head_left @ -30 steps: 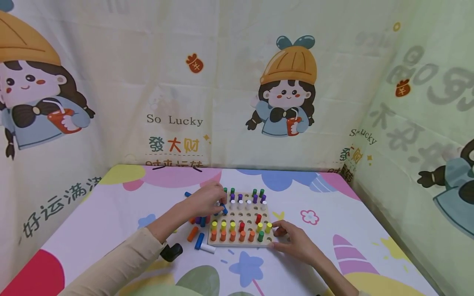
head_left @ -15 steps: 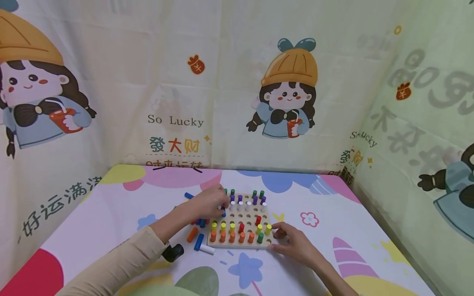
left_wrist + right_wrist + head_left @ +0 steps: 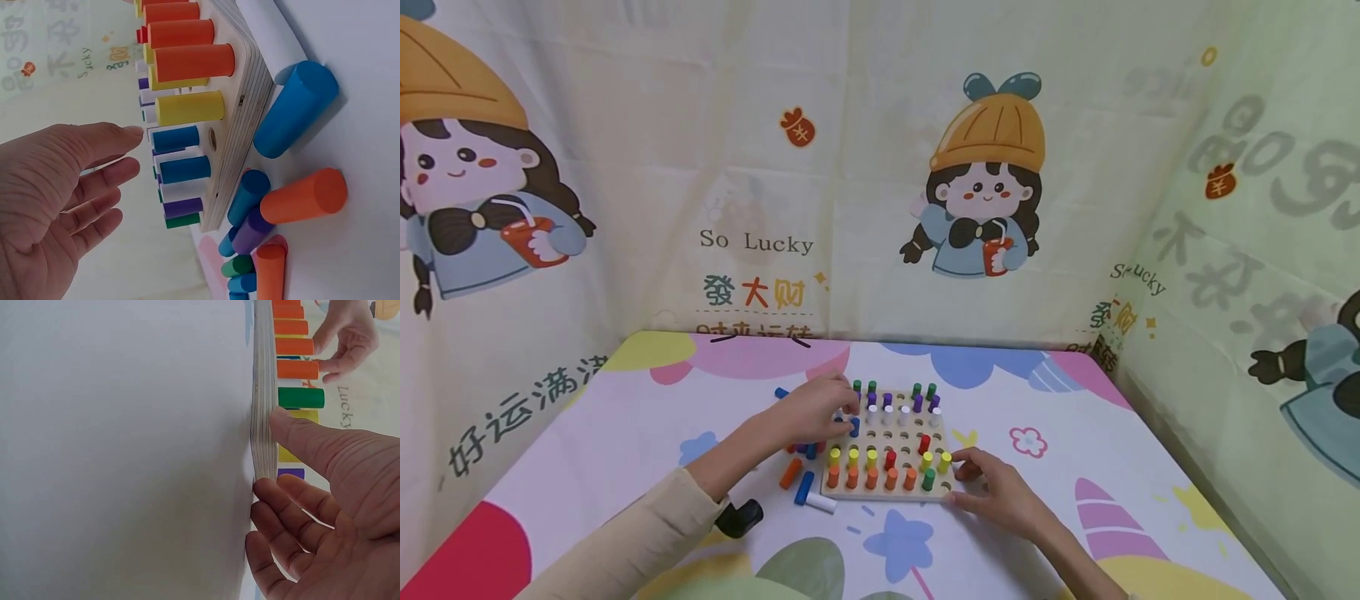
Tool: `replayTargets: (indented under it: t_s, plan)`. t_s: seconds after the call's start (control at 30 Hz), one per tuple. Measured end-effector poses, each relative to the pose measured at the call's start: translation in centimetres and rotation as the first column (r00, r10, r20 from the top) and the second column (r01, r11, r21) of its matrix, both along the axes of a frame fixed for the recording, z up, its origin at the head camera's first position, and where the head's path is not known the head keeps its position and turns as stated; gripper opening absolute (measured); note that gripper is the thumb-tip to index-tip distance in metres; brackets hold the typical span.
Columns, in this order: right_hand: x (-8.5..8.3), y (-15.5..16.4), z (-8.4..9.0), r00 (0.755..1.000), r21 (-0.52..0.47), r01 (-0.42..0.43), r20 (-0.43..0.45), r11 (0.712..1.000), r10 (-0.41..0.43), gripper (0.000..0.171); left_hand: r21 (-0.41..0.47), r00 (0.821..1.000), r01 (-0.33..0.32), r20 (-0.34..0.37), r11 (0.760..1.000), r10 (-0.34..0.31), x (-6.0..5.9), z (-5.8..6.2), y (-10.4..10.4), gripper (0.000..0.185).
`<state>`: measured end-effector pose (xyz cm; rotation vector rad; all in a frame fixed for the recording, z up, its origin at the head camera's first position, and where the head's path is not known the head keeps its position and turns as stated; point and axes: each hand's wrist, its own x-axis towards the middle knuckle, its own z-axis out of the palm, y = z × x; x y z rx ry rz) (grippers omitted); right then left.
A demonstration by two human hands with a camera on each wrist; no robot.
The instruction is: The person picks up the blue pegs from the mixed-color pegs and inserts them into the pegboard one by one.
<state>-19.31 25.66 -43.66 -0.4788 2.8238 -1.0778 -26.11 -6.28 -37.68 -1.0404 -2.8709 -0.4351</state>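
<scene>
A wooden peg board (image 3: 887, 493) lies on the table with rows of coloured pegs standing in it. My left hand (image 3: 827, 407) hovers over its left edge with relaxed fingers and holds nothing. In the left wrist view that hand (image 3: 56, 200) is just off two blue pegs (image 3: 176, 139) standing in the board (image 3: 240, 106). My right hand (image 3: 1000, 496) holds the board's front right corner. Its thumb lies on top by a green peg (image 3: 300, 397) and its fingers touch the board's side edge (image 3: 262, 394).
Loose pegs lie left of the board: an orange one (image 3: 790, 473), a blue one (image 3: 804, 488), a white one (image 3: 822, 502), and another blue one (image 3: 782, 392) further back. Printed fabric walls close in the back and both sides.
My left hand pinched a blue peg over the board's left side; now the peg stands in the board and the hand has let go and drawn back slightly. The right hand stayed put.
</scene>
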Motion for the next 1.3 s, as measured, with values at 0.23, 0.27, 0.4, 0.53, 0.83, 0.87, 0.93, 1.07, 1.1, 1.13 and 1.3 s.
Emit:
replayTargets:
  t_s: [0.23, 0.27, 0.4, 0.53, 0.83, 0.87, 0.93, 1.07, 1.1, 1.13, 1.3]
  plan:
    - [0.1, 0.0, 0.1, 1.0, 0.008, -0.003, -0.016, 1.0, 0.003, 0.054, 0.063, 0.998, 0.03, -0.054, 0.998, -0.027, 1.0, 0.2, -1.4, 0.013]
    - [0.2, 0.0, 0.1, 1.0, 0.009, -0.001, -0.016, 1.0, 0.002, 0.054, 0.073, 0.998, 0.032, -0.06, 0.997, -0.028, 1.1, 0.2, -1.5, 0.013]
    - [0.3, -0.1, 0.1, 1.0, 0.002, 0.004, -0.007, 1.0, -0.004, 0.054, 0.095, 0.997, 0.033, -0.072, 0.995, -0.026, 1.8, 0.4, -2.2, 0.012]
    - [0.3, 0.0, 0.1, 1.0, 0.0, 0.01, -0.002, 1.0, -0.01, 0.054, 0.095, 0.998, 0.013, -0.058, 0.995, -0.008, 2.8, 0.3, -2.7, 0.015]
    - [0.2, -0.1, 0.0, 1.0, 0.005, 0.031, 0.006, 1.0, -0.031, 0.054, 0.106, 0.998, -0.026, -0.061, 0.994, 0.033, 5.0, -0.2, -3.9, 0.014]
    - [0.1, -0.1, 0.0, 1.0, 0.005, 0.03, 0.007, 1.0, -0.03, 0.054, 0.109, 0.997, -0.025, -0.065, 0.994, 0.033, 5.2, -0.3, -4.1, 0.015]
    - [0.2, -0.1, -0.1, 1.0, 0.003, 0.029, 0.006, 1.0, -0.029, 0.054, 0.112, 0.997, -0.024, -0.074, 0.993, 0.033, 5.7, -0.6, -4.3, 0.016]
    - [0.2, -0.2, -0.1, 0.999, 0.016, 0.049, 0.015, 0.999, -0.049, 0.053, 0.122, 0.997, -0.034, -0.071, 0.992, 0.042, 6.6, -1.1, -4.8, 0.018]
    - [0.2, -0.2, -0.1, 0.998, 0.018, 0.054, 0.016, 0.998, -0.055, 0.053, 0.126, 0.997, -0.038, -0.062, 0.991, 0.046, 6.8, -1.2, -4.9, 0.018]
    - [0.2, -0.3, -0.1, 0.998, 0.02, 0.059, 0.016, 0.998, -0.059, 0.054, 0.125, 0.997, -0.043, -0.055, 0.991, 0.05, 7.0, -1.3, -5.1, 0.019]
    - [0.2, -0.3, 0.0, 0.998, 0.025, 0.062, 0.018, 0.998, -0.062, 0.053, 0.118, 0.997, -0.066, -0.028, 0.991, 0.07, 7.6, -1.9, -5.5, 0.021]
